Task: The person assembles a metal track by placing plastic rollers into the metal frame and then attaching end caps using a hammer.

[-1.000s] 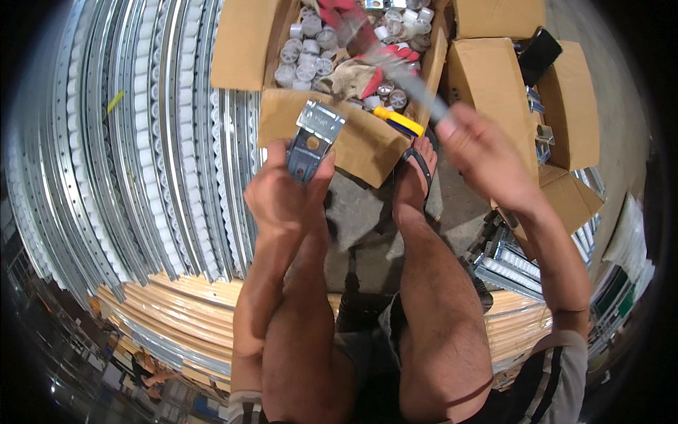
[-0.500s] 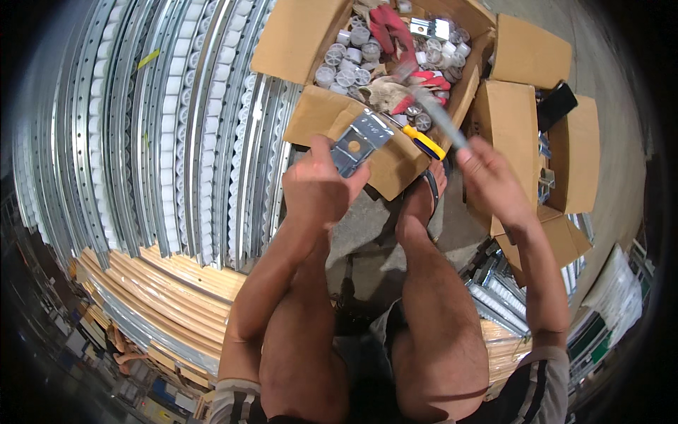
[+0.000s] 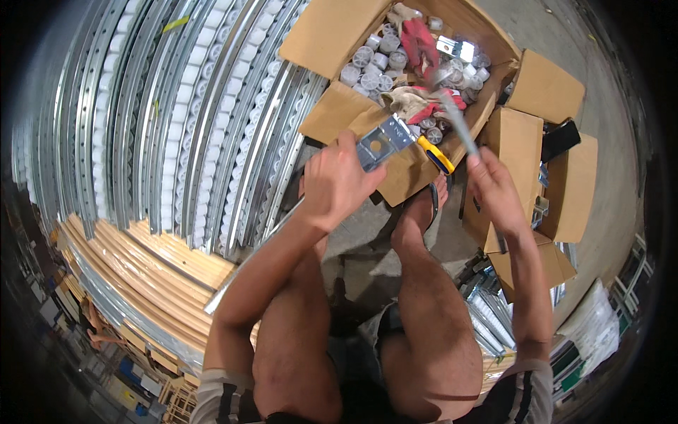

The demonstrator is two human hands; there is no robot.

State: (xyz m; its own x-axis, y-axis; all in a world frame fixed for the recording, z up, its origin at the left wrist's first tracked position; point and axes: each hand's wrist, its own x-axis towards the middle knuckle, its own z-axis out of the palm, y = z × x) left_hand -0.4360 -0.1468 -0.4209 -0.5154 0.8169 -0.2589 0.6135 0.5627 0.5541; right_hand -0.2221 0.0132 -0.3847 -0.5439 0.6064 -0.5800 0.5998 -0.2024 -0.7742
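My left hand grips a flat metal bracket with a round hole in it, tilted over the front flap of an open cardboard box. Its fingers and thumb close on the bracket's near end. In my right hand is a hammer, held by its grey handle. The hammer's head is smeared by motion and shows over the box's contents. A yellow and dark blue screwdriver lies on the flap, between the bracket and the hammer handle.
The cardboard box holds white plastic rollers, red-and-white work gloves and a shiny metal bracket. Roller rails line the left. A second box with a black phone stands at right. My sandalled foot is close below.
The whole view has shifted, so boxes and rails sit differently in the picture. Both hands keep their holds. A metal strip now shows beside my left forearm.
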